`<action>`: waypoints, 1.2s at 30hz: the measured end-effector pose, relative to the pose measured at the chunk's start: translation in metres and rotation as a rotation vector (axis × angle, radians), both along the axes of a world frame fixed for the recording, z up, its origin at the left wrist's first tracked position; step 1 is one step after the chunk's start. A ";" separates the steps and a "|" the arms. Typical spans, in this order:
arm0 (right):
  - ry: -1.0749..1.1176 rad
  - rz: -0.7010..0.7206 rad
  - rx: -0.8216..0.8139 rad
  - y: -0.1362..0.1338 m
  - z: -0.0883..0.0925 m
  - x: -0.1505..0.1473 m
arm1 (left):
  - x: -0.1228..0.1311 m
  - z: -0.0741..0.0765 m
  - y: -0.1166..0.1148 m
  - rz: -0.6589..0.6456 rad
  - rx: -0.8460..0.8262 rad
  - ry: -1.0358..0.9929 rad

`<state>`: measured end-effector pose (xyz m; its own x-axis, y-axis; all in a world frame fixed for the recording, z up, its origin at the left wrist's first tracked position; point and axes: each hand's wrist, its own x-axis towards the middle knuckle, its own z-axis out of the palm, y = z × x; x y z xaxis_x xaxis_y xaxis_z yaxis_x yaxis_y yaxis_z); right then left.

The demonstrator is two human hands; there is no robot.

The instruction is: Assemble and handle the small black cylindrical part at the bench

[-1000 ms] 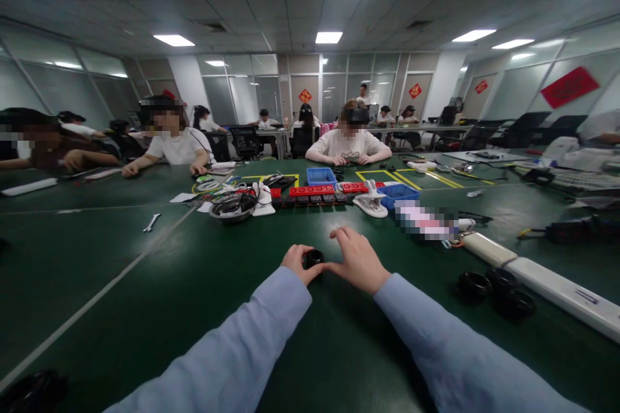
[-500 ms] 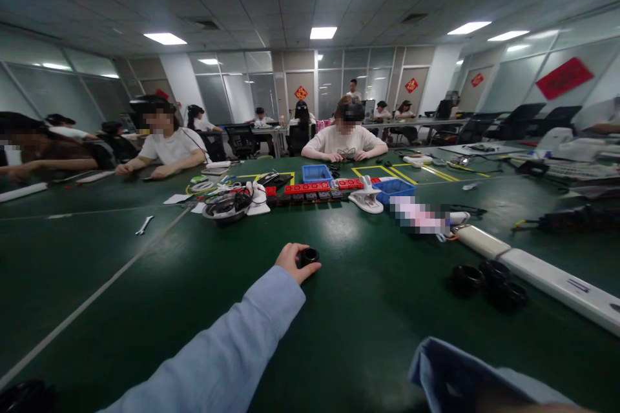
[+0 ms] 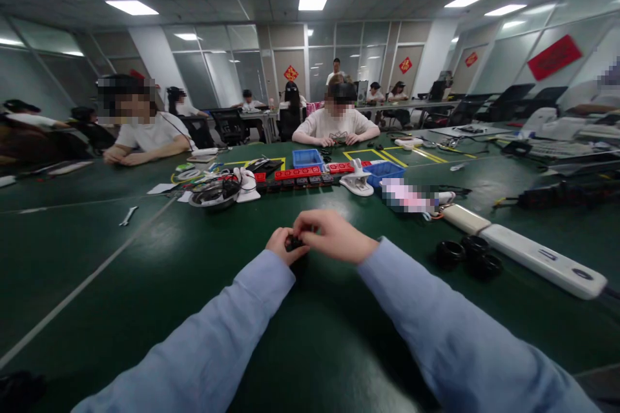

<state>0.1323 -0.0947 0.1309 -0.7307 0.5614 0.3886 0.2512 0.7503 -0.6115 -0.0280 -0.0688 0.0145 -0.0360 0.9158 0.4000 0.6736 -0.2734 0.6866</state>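
Observation:
Both of my hands meet over the green table [image 3: 145, 271] in front of me. My left hand [image 3: 279, 246] grips a small black round part [image 3: 293, 244], and my right hand [image 3: 332, 235] reaches over it from the right, its fingertips closed on the top of the same part. Most of the part is hidden by my fingers. Both forearms wear light blue sleeves. Three black rings [image 3: 467, 253] of a similar kind lie together on the table to my right, apart from my hands.
A long white power strip [image 3: 533, 251] lies at right. Across the middle stand blue bins [image 3: 307, 157], a row of red and black parts [image 3: 300, 175], a white clamp [image 3: 357, 184], a cable-filled bowl [image 3: 213, 195]. A wrench [image 3: 128, 215] lies at left. Several people sit around the table.
My right hand, withdrawn out of view half a second ago, has come back and closed on the black part held by my left hand. The camera has tilted down slightly.

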 end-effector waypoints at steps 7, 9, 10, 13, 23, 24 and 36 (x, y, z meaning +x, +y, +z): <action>-0.127 0.134 -0.660 0.080 -0.085 0.005 | -0.008 0.000 0.005 -0.147 -0.108 -0.024; -0.151 0.182 -0.626 0.078 -0.088 0.006 | -0.011 -0.001 0.009 -0.241 -0.209 -0.132; -0.170 0.180 -0.595 0.077 -0.088 0.005 | -0.012 -0.001 0.011 -0.287 -0.256 -0.194; -0.222 0.158 -0.489 0.077 -0.088 0.002 | -0.014 -0.002 0.014 -0.371 -0.328 -0.308; -0.227 0.143 -0.412 0.080 -0.096 0.000 | -0.015 -0.001 0.011 -0.266 -0.196 -0.068; -0.219 0.122 -0.411 0.080 -0.097 0.000 | -0.014 -0.001 0.011 -0.239 -0.171 -0.022; -0.342 -0.649 0.035 0.046 -0.107 -0.028 | 0.009 0.009 0.002 0.163 -0.041 0.166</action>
<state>0.1044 -0.0486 0.0235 -0.3386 0.9138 0.2244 0.8242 0.4031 -0.3979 -0.0188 -0.0663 0.0240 -0.1220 0.9189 0.3751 0.8113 -0.1254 0.5710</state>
